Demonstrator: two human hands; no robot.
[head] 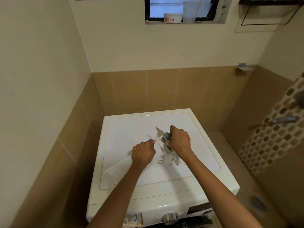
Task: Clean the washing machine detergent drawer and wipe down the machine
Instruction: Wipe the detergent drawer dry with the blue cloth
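on the lid of a white washing machine (128, 129), the left hand (143, 153) has its fingers curled around the long white front edge of the detergent drawer (166, 157), which lies tilted mid-lid. to its right, the right hand (180, 140) has its fingers clamped on a blue-grey pad (168, 136) held against the drawer.

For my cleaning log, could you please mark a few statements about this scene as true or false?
1. The drawer lies on the machine. True.
2. The right hand is empty. False: it grips a blue-grey item.
3. A tub stands on the window ledge. True.
4. The left hand turns the dial. False: it grips a white bar over the machine's top.
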